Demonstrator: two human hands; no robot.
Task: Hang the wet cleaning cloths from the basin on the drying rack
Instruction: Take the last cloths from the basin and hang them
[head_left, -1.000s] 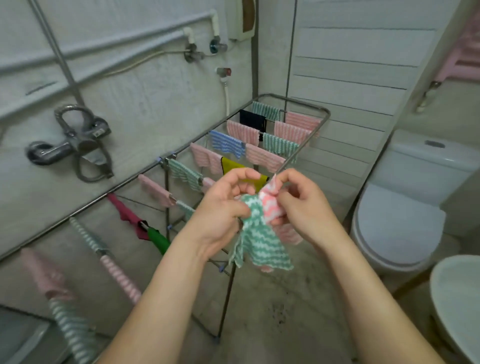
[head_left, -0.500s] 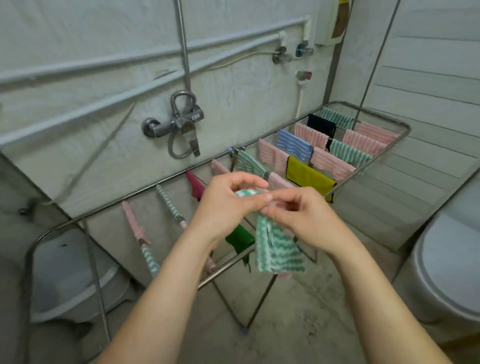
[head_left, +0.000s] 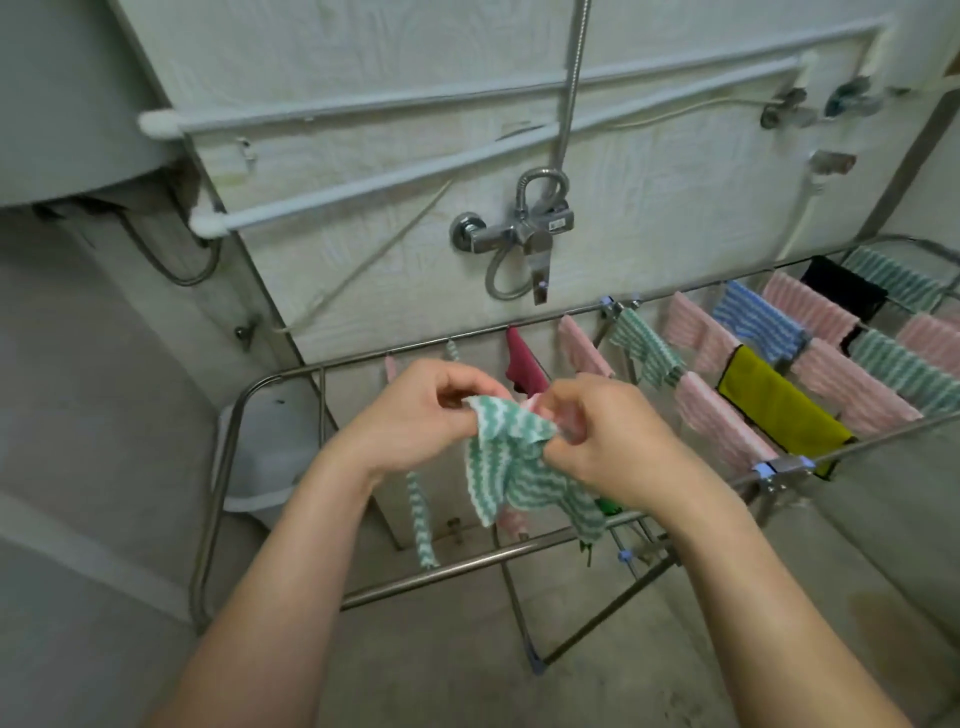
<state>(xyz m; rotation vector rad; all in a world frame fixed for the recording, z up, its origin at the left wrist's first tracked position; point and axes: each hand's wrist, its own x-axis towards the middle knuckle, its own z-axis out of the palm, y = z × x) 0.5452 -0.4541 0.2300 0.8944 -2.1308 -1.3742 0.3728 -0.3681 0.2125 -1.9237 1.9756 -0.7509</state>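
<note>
I hold the green striped cloth (head_left: 511, 467) in front of me, above the near rail of the drying rack (head_left: 467, 569). My left hand (head_left: 415, 415) pinches its top edge with closed fingers, and my right hand (head_left: 597, 441) is closed on the other side together with a pink cloth (head_left: 563, 421) (mostly hidden). I judge I am separating them, because each needs its own bar.

Bare rods at drying rack (head_left: 467, 564) left end, seemingly; cloth-crowded rightward.
</note>
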